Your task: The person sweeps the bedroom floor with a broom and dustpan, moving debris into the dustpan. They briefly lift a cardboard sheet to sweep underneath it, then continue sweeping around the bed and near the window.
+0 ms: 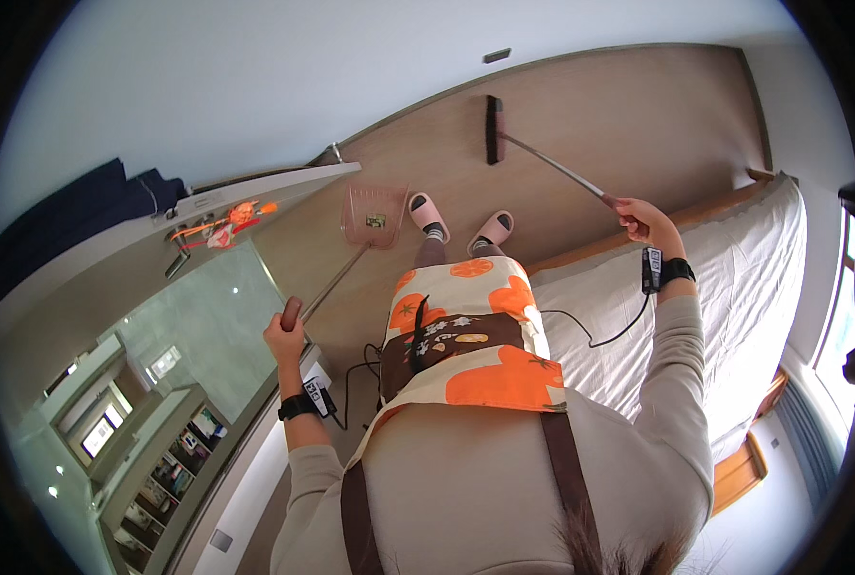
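My left hand (284, 338) grips the top of a long dustpan handle (337, 282). At the handle's lower end a translucent pink dustpan (371, 208) rests on the floor, just left of my feet, with a printed label in it. Out to the right, my right hand (639, 220) is closed around the pink grip of a broom, whose metal handle (556, 167) slants away from me. The broom head (496, 129) has dark bristles and lies against the floor ahead of my feet, apart from the dustpan.
A bed with a white sheet (729, 266) and wooden frame stands to my right. On the left, an open door (276, 188) has orange and red ornaments (237, 219) on its handle. Pink slippers (492, 228) are on my feet. A white wall (312, 79) borders the wood-toned floor (628, 100).
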Tool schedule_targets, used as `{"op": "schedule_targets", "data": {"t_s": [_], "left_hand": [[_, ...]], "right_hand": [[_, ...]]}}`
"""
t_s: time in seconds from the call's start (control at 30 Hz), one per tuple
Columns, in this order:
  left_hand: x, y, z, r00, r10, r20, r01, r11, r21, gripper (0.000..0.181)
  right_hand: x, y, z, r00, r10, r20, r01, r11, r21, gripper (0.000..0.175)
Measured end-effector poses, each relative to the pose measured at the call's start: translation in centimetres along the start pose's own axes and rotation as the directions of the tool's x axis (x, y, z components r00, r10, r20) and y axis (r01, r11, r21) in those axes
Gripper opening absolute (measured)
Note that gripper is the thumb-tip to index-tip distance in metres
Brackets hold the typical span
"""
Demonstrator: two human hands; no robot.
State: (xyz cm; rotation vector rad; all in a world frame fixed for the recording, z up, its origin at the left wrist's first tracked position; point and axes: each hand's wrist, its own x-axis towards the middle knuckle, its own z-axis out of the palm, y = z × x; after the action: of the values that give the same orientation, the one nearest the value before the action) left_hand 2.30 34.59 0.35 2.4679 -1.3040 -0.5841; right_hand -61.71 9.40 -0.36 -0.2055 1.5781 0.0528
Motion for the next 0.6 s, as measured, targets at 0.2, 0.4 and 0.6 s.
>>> {"op": "schedule_targets", "data": {"t_s": [0.2, 0.4, 0.6], "left_hand": [[4.0, 2.8, -0.1, 0.996, 0.080, 0.033, -0.080, 0.997, -0.012, 0.015], [8.4, 7.6, 0.3, 0.981, 0.154, 0.120, -0.149, 0.987, -0.054, 0.008], [12.1, 13.3, 0.1, 0.938, 0.301, 0.171, -0.289, 0.953, -0.090, 0.014]], "right_hand": [[-2.5, 3.7, -6.0, 0.982, -0.026, -0.189, 0.041, 0.996, 0.076, 0.027], [-3.0, 5.7, -10.5, 0.956, 0.016, -0.293, 0.044, 0.979, 0.199, 0.033], [-3.4, 6.4, -9.9, 0.962, -0.089, -0.257, 0.158, 0.952, 0.263, 0.039]]}}
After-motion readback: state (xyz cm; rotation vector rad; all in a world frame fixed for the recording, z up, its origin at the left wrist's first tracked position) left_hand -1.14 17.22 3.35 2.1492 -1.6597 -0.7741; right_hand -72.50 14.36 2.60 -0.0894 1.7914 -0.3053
